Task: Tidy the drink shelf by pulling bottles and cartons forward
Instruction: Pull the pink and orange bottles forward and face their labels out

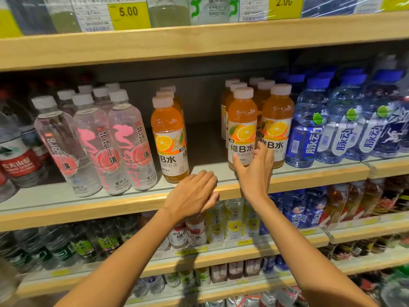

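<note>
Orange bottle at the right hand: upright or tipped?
Upright. The orange bottle stands with its cap straight above its base on the shelf; the right hand wraps its lower part.

Cannot see the base of the front orange bottle [242,129] behind the right hand [254,171]; cannot tell whether gripped or merely touched. Behind the grip, only caps and shoulders of the rear orange bottles [234,86]. Below the grip, cannot read blurred labels on the lower shelves [243,253]. Far left of the grip, a red-labelled bottle [20,165] cut by the edge. Above, cannot read small print on the price tags [110,16].
</note>
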Demonstrator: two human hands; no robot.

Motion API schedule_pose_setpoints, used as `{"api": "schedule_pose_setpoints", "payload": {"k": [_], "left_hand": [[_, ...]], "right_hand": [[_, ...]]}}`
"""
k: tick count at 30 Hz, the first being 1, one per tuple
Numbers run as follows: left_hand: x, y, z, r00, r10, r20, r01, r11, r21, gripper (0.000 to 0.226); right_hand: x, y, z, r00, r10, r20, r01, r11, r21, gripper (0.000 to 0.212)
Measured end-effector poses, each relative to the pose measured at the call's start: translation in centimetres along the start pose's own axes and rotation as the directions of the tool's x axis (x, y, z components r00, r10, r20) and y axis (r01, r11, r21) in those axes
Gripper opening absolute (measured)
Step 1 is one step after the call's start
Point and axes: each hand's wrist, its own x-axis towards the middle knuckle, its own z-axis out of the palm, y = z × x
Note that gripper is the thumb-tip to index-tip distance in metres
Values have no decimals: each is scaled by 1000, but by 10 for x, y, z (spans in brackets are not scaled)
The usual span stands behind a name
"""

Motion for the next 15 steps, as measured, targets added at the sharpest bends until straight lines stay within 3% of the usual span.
{"api": "schedule_pose_setpoints", "payload": {"k": [5,12,15], "left_hand": [[-2,0,2,1000,-4,-31,5,1000,13,36],[-3,1,6,998,-6,-60,7,1000,21,38],[-3,1,3,999,-10,-51,11,1000,15,38]], "right_hand": [[5,0,11,999,-30,45,31,999,-24,65],[27,-3,21,986,80,146,-92,993,77,71],[30,-2,20,988,61,141,-78,990,116,69]]}}
